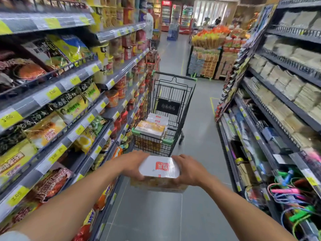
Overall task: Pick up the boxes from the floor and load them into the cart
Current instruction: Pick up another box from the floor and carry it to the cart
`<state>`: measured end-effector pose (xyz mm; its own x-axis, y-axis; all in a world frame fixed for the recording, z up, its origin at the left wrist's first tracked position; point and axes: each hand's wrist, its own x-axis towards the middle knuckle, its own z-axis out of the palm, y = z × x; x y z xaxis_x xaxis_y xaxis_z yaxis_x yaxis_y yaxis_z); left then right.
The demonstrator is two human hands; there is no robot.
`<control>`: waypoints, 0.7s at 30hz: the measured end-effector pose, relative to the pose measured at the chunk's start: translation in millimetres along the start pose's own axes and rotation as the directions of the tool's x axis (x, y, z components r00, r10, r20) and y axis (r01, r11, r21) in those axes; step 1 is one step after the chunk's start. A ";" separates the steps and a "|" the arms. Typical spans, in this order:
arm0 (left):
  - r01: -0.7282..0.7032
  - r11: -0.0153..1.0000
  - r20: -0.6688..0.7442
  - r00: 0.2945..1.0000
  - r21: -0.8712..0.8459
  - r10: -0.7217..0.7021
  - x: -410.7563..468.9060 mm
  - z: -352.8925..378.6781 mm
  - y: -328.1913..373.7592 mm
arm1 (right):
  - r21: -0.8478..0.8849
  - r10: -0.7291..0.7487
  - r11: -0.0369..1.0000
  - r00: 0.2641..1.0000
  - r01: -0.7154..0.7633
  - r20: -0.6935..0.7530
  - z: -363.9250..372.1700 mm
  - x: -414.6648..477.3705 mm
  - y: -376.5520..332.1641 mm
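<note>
A white box with a red label (159,167) is held in the air in front of me, with an orange-patterned box (158,184) right under it. My left hand (133,165) grips the left end and my right hand (187,169) grips the right end. Just ahead stands a black wire cart (171,94) with green corner guards. Inside it lie several boxes, an orange and white one (150,129) on top at the near end and white ones (159,118) behind it.
Shelves of snack bags and cup noodles (57,105) line the left of the aisle. Dark shelves with packets and cables (278,119) line the right. Grey floor (199,140) runs past the cart's right side to a stacked goods display (208,54).
</note>
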<state>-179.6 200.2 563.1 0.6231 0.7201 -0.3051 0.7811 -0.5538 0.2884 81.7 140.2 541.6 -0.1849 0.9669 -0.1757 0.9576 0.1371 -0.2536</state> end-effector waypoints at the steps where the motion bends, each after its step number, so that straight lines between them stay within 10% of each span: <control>1: 0.010 1.000 0.005 1.000 0.010 -0.010 10.1 -2.5 -7.2 | 0.006 -0.001 1.000 1.000 0.001 0.006 -0.6 12.0 4.1; 21: -0.072 0.997 0.051 0.996 -0.006 0.072 187.5 -100.0 -172.7 | 0.051 0.077 0.996 0.996 -0.079 0.038 -32.5 245.4 20.5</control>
<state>-201.6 472.7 546.9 0.6790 0.6562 -0.3290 0.7341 -0.6018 0.3147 63.2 387.3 524.2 -0.1188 0.9657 -0.2308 0.9568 0.0492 -0.2867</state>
